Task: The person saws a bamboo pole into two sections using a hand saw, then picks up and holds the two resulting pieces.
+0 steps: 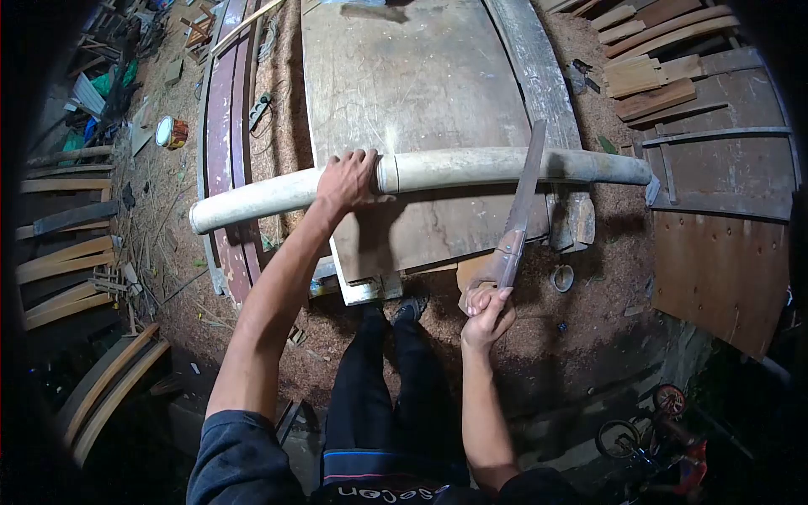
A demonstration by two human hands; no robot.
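A long pale round pole (471,168) with a ring like a bamboo joint lies crosswise over the worktable (421,93), both ends sticking out past its sides. My left hand (347,178) presses on the pole just left of the ring, fingers over the top. In my right hand (488,313) is a handsaw (523,198), gripped by its handle near the table's front edge. Its blade points away from me and overlaps the pole right of the middle, teeth to the left.
A maroon beam (223,126) runs along the table's left side, near a power strip (259,109) and a paint can (172,133). Curved wood pieces (67,257) are stacked left, boards (665,84) right. A tape roll (562,278) lies on the sawdust-covered ground; a bicycle (623,442) stands behind right.
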